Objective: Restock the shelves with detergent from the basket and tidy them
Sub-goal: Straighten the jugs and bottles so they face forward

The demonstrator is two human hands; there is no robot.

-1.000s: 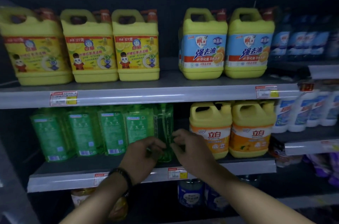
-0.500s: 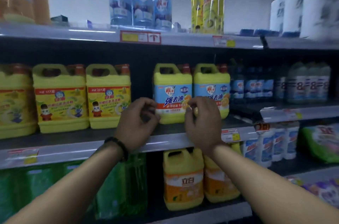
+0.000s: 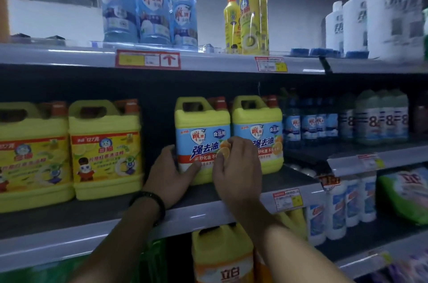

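Two hands clasp a jug near the shelf edge. The left hand grips its left side, the right hand its right.

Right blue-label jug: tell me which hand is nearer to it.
Right. The right hand is at the lower left corner of the right jug; the left hand holds the far side of the left jug.

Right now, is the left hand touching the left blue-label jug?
Touching. In the head view the left hand grips the blue-label jug: thumb across its front, fingers round its left side.
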